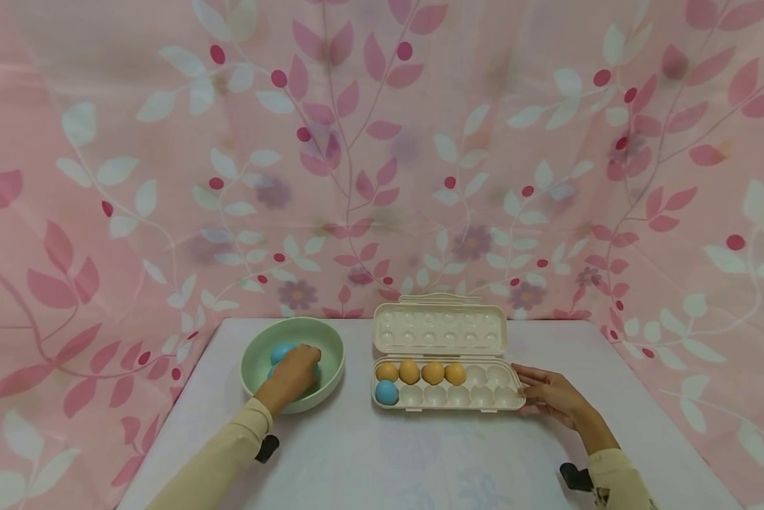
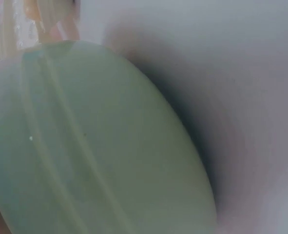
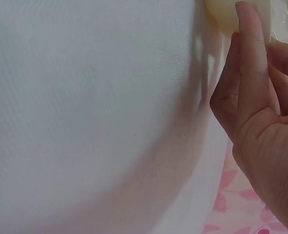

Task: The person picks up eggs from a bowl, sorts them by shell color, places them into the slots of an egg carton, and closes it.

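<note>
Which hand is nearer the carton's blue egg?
Left. The left hand is in the green bowl, left of the blue egg; the right hand is right of it, touching the egg carton.

The bowl (image 1: 259, 359) is pale green, the carton (image 1: 440, 347) cream.

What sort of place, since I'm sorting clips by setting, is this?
Probably a staged tabletop set, perhaps a recording booth: pink leaf-patterned fabric encloses the back and sides of a pale table, where a green bowl and an open egg carton are laid out.
</note>
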Demonstrator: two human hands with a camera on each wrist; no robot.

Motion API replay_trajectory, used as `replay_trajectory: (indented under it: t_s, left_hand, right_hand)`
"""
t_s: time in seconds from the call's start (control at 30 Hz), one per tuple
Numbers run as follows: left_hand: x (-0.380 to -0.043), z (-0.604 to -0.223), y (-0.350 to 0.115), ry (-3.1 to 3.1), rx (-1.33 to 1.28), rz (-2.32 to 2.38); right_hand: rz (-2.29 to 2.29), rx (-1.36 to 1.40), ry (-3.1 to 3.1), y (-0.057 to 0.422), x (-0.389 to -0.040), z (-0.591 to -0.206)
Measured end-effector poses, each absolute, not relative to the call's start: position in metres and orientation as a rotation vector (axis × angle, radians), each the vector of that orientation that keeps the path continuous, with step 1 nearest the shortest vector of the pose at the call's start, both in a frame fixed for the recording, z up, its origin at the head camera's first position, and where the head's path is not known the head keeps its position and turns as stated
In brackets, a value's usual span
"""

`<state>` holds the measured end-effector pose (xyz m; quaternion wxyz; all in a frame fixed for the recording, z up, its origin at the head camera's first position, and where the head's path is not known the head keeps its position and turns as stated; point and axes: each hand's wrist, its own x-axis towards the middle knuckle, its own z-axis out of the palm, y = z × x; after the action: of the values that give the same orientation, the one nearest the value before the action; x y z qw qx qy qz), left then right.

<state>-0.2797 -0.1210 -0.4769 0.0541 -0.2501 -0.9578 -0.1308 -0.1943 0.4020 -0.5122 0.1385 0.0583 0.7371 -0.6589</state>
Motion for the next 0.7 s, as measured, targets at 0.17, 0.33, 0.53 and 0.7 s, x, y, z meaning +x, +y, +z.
replay_trajectory:
  t_s: [0.17,0.33,0.53,0.7]
  left_hand:
    - [-0.28,-0.474,-0.123,-2.926,-0.727,-0.459]
    - [-0.28,-0.473,-0.123,-2.938,-0.724,-0.497]
    - [-0.281,-0.471,-0.12,-2.91,-0.727,-0.506]
    - [-0.28,-0.465,-0.116,-2.876,-0.699,-0.543]
  right_hand:
    - [-1.893,0.19,2.153,0.401,-0.195,-0.513]
    - [-1.892,0.185,2.158,0.401,-0.195,-0.514]
    - [-1.905,0.191,2.143,0.4,-0.194,-0.513]
    - [-1.905,0.196,2.142,0.401,-0.194,-0.514]
